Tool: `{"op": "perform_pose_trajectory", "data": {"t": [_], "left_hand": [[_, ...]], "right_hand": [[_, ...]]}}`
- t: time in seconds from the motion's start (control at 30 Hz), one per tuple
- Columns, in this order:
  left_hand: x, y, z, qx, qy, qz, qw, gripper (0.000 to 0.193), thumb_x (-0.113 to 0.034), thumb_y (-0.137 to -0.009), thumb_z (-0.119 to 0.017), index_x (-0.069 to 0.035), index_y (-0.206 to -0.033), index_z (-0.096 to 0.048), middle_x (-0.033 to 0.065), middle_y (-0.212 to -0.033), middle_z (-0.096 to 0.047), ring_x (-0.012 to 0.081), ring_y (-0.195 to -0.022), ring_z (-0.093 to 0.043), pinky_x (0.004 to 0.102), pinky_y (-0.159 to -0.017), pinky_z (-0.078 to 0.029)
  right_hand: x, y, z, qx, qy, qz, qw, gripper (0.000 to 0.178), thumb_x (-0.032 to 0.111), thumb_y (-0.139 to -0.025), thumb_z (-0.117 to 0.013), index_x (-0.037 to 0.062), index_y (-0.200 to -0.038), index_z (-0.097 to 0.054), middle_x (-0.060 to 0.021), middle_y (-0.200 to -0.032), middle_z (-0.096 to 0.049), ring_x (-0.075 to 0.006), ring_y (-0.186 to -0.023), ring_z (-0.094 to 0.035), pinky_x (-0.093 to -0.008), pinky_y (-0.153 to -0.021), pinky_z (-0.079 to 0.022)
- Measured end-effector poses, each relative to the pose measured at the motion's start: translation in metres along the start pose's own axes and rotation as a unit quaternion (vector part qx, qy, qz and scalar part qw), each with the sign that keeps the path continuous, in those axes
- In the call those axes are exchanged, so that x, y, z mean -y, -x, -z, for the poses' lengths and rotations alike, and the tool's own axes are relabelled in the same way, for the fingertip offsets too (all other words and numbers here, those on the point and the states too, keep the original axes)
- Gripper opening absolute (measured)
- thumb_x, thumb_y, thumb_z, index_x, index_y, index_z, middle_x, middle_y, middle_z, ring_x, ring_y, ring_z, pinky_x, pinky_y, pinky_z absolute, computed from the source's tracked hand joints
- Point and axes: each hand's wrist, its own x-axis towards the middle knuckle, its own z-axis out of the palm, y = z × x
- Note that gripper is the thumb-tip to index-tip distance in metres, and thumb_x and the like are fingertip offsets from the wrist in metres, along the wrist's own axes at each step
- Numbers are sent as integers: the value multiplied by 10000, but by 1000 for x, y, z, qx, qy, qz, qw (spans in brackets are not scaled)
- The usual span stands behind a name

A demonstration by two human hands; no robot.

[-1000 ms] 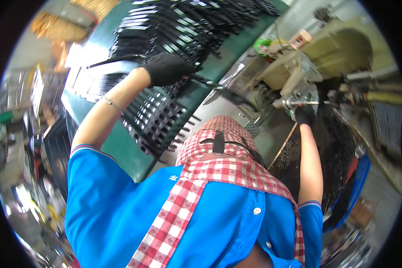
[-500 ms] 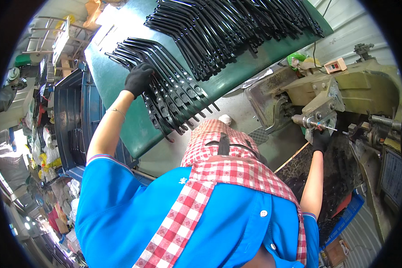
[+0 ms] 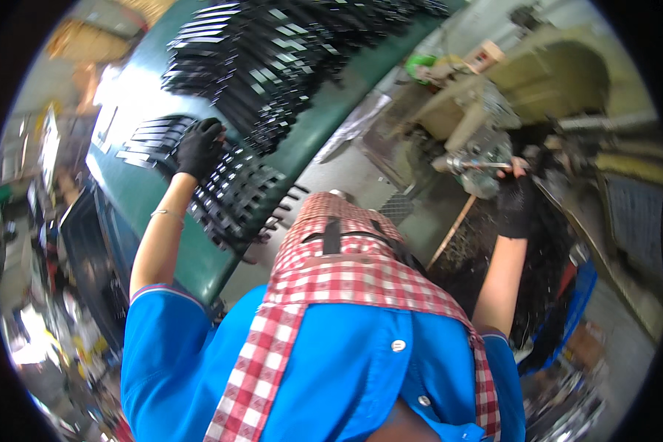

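Your left grip (image 3: 200, 149), in a black glove, is at the smaller group of black bars (image 3: 241, 184). These lie side by side on the green bench (image 3: 199, 258), some ends going past its edge. The fingers look bent, but because of blur I cannot tell if they hold a bar. Farther along the bench there is a larger group (image 3: 254, 66). Your right grip (image 3: 514, 202), also gloved, is with fingertips beside the metal spindle (image 3: 473, 163) of the machine (image 3: 560, 85); whether it holds something, I cannot tell.
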Motion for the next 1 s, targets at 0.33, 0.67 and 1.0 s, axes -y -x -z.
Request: {"op": "perform_pose_trajectory", "data": {"t": [0.33,0.67,1.0], "left_hand": [[5,-48,7,101,-44,-192,975,351,-69,-698,-691,-123,-1037,-614,92,-1077,-568,330,-1021,-540,430,-853,-461],[33,-53,-25,114,-144,-234,955,270,-170,-748,-694,-182,-1011,-632,79,-1001,-588,305,-986,-550,432,-822,-464],[8,-46,1,80,-96,-227,966,238,-150,-707,-712,-147,-929,-626,75,-954,-571,306,-914,-560,438,-762,-469]], "right_hand": [[15,34,-80,-73,229,81,967,183,140,-855,-683,-11,-939,-621,-78,-765,-620,-177,-728,-637,-316,-735,-505],[3,28,-76,-77,273,188,940,178,124,-842,-700,-38,-890,-644,-65,-758,-668,-144,-629,-655,-276,-615,-520],[2,32,-86,-98,224,171,955,169,109,-815,-724,-29,-875,-645,-80,-756,-670,-143,-614,-652,-277,-580,-519]]}}
